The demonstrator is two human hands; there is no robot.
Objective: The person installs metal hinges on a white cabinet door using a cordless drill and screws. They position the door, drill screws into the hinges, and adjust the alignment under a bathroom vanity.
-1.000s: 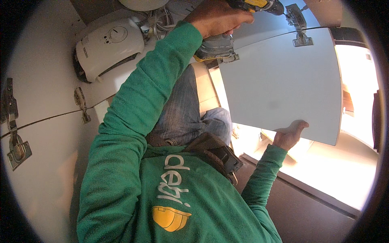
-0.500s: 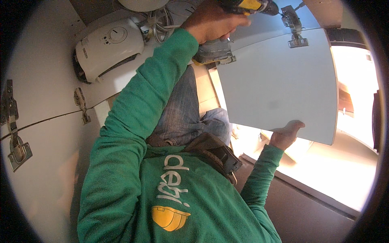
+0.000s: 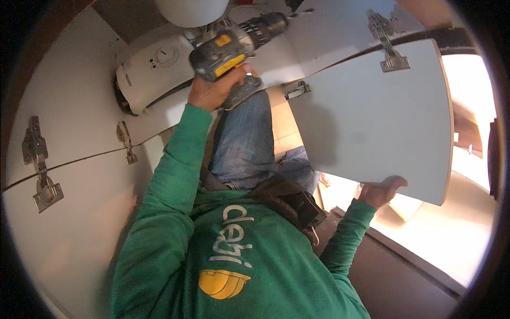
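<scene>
My left hand (image 3: 212, 91) is wrapped round the grip of a black and yellow cordless drill (image 3: 223, 55). Its bit points up and right, in the air, apart from the hinges. On the right, my right hand (image 3: 383, 191) grips the lower edge of a white cabinet door (image 3: 372, 122), thumb on the near face and fingers hidden behind. A metal hinge (image 3: 392, 53) joins the door's upper right corner to the cabinet panel. Another hinge (image 3: 297, 90) is at the door's upper left corner, partly over the door's edge.
A white water heater (image 3: 151, 69) with a dial sits at the back left, beneath a white rounded vessel (image 3: 191, 10). Two more hinges (image 3: 42, 175) (image 3: 126, 141) hold another white door (image 3: 74, 223) on the left. My jeans-clad legs (image 3: 241, 143) extend between the doors. Bright light comes in at the right.
The drill in my left hand has moved left and down, away from the upper right hinge. My right hand still holds the door, which now sits slightly lower and further right in view.
</scene>
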